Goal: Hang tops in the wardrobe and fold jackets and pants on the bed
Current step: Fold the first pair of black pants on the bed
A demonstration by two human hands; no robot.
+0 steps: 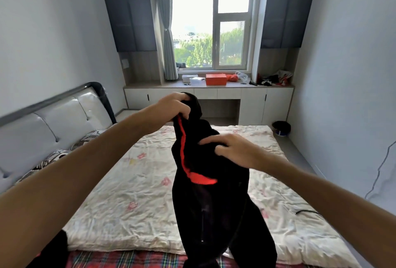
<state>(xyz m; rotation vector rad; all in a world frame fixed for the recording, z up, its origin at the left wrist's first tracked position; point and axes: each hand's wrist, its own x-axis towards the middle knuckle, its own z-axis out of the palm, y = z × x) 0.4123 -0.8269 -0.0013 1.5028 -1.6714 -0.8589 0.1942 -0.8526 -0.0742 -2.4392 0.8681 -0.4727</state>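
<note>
The garment hangs over the bed, left hand at its top, right hand lower. Headboard left; behind, boxes on the surface under the window.

black garment – red stripe | held up, hanging – over bed
</note>
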